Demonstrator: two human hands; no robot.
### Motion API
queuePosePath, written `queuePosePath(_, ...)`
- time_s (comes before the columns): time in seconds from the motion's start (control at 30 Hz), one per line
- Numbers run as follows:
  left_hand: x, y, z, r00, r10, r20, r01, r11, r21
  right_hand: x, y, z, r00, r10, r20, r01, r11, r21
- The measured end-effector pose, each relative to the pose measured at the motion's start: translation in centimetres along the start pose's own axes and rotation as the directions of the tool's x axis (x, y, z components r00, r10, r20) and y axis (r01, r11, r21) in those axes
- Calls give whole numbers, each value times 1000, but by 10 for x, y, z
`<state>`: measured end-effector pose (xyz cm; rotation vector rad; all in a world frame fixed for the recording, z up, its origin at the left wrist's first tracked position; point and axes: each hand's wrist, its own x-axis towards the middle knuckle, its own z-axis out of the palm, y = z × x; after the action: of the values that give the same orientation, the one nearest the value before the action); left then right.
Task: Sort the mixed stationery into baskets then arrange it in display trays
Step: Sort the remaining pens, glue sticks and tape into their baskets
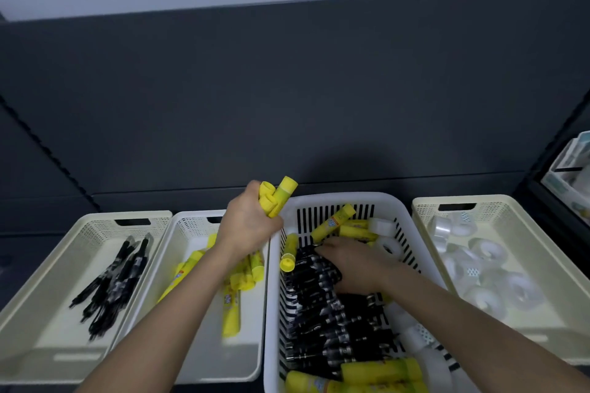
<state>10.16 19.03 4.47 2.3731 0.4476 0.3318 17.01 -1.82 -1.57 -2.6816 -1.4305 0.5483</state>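
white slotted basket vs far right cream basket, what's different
The white slotted basket has long vertical slots and holds black pens, glue sticks and tape together; the far right cream basket has fine mesh walls and only tape rolls. The right hand is in the white one only. Both are open plastic baskets.

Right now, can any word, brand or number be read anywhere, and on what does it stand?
No text can be read.
On the glue sticks: red and blue label print, too blurred.
On the pens: pale barrel markings, too blurred.
On the boxes, far right: too small.
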Motion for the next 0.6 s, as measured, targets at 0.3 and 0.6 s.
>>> queuePosePath(0.3,-7,-23,-10,996,-76,-35,77,997,20,7,-16,-5,999,-31,-28,25,983,-184)
queuePosePath(0.6,-6,-49,-14,984,-169,55,164,983,76,2,-7,-17,998,39,-57,-44,996,-75)
